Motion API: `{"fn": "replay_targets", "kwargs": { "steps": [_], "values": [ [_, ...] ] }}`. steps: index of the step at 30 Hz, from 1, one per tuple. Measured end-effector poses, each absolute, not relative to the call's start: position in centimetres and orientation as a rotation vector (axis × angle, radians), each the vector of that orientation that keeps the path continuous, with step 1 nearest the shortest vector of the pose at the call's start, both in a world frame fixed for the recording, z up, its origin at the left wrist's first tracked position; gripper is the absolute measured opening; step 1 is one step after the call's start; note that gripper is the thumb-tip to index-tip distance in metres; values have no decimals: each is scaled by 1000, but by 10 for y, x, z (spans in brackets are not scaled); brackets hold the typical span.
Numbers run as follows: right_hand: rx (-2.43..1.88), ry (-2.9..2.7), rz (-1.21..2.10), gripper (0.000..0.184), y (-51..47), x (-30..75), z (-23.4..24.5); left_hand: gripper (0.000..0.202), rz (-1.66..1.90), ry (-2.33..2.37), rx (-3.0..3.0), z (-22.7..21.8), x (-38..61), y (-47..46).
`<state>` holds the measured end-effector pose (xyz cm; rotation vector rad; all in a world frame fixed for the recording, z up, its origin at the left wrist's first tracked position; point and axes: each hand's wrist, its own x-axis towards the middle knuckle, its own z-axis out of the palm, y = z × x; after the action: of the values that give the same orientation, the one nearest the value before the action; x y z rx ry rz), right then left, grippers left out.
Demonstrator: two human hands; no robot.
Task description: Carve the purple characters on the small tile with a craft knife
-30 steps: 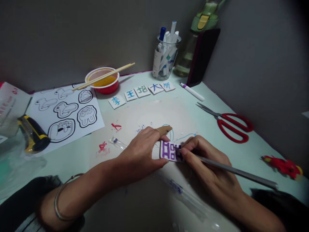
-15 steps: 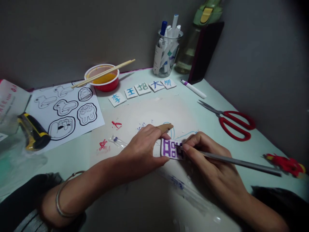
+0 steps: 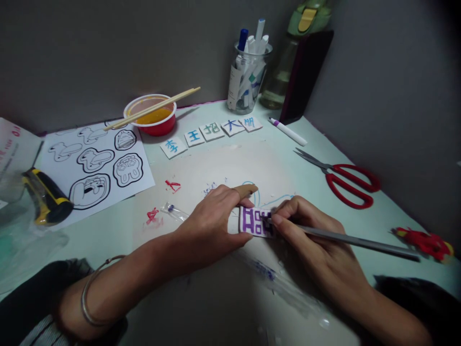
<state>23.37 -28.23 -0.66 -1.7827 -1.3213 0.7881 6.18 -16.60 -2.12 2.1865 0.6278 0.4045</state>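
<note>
My left hand [image 3: 212,218] steadies a small white block [image 3: 248,220] with bold purple characters, its fingers and thumb at the block's left side. One finger wears a tan cover. In my right hand [image 3: 313,235] is a long, slim grey pen-like tool [image 3: 360,242], held like a pencil. Its thin tip meets the marked face near the block's right part, and my right fingertips hide that end. Beyond my hands, several white tiles [image 3: 194,137] with blue, green or purple characters lie in a row.
Red-handled scissors [image 3: 351,185] and a white marker [image 3: 288,132] lie right. Behind stand a marker jar [image 3: 248,77] and a bottle [image 3: 279,72]. Chopsticks [image 3: 154,108] rest across a red bowl [image 3: 158,129]. Left are a printed sheet [image 3: 144,180] and a yellow-black cutter [image 3: 48,197].
The camera view has shifted slightly, moving the background a little left. Both hands, the block and the tool stay almost in place.
</note>
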Motion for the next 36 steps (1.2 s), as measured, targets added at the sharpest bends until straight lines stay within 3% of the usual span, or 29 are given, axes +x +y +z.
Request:
{"fn": "replay_targets", "kwargs": {
  "steps": [36],
  "values": [
    [-1780,-1328,811,22,-283,234,-4,70,418,615,2198,-21,61,-165]
  ]
}}
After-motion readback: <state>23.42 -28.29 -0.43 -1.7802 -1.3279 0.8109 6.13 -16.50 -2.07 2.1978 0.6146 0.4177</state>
